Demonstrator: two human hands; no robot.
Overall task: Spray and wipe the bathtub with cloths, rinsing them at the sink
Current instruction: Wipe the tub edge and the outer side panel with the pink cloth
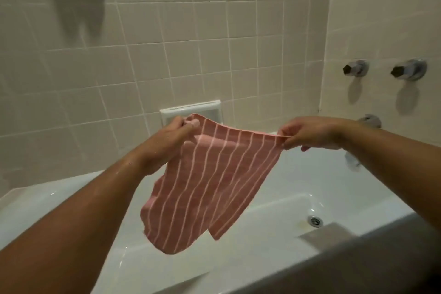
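Cloth — pink with pale stripes — hangs in the air over the bathtub, its top corners pinched by the left hand and the right hand, likely to open it flat for wiping.

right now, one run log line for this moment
cloth: pink striped, spread above bathtub | left hand: pinches top corner | right hand: pinches other top corner

Your pink cloth with thin white stripes hangs spread in the air above the glossy white bathtub. Its top edge is stretched between your left hand and right hand, which pinch the upper corners; its lower edge droops, curling.
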